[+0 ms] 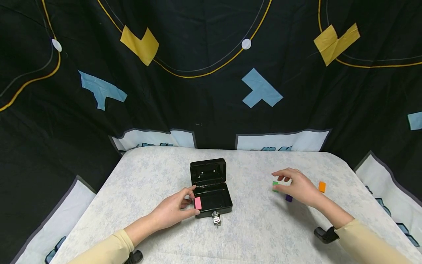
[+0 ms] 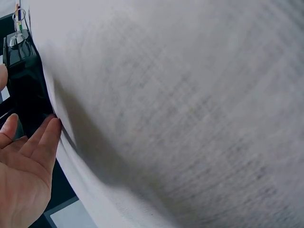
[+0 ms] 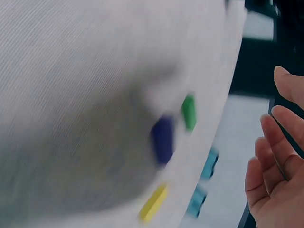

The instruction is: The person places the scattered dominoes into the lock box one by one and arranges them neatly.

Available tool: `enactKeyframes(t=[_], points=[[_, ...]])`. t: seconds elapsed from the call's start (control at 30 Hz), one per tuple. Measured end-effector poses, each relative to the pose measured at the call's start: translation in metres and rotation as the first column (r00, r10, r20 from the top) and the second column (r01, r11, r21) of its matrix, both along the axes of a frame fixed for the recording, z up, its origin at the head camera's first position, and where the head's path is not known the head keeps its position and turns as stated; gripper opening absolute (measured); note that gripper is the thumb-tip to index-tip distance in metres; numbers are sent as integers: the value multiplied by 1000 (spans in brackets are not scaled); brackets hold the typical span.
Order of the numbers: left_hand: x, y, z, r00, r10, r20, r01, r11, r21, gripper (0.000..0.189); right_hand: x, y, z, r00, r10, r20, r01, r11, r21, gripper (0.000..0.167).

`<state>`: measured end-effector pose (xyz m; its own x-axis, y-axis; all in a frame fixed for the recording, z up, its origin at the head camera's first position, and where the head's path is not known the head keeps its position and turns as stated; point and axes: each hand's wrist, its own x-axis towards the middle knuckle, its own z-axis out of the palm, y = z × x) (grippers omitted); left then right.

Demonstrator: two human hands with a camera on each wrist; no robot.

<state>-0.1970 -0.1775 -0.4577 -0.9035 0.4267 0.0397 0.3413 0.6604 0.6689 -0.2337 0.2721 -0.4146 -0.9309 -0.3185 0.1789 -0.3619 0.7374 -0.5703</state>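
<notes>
Currently your left hand, fingers relaxed, touches left side of raised-lid black box, pink block at box's left end; your right hand, empty, fingers parted, near green block, far right.

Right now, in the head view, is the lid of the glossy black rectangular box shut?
No: the black lid stands raised at the back of the box, leaving its inside exposed.

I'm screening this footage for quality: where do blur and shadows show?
Head: fairly crisp, with a soft shadow near the right hand; left wrist: a broad soft-edged shadow on the tablecloth; right wrist: the purple block and green block blurred, a large shadow beside them.
</notes>
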Motion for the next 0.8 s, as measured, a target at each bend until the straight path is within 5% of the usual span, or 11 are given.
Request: enactKeyframes(t=[0.3, 0.8], points=[[-1, 0, 0, 1000, -8, 1, 8, 1000, 2, 42, 4, 64, -3, 993, -115, 11, 114, 993, 25, 52], [-1, -2, 0, 1000, -11, -5, 11, 1000, 9, 42, 0, 113, -17, 974, -206, 96, 195, 974, 111, 64]])
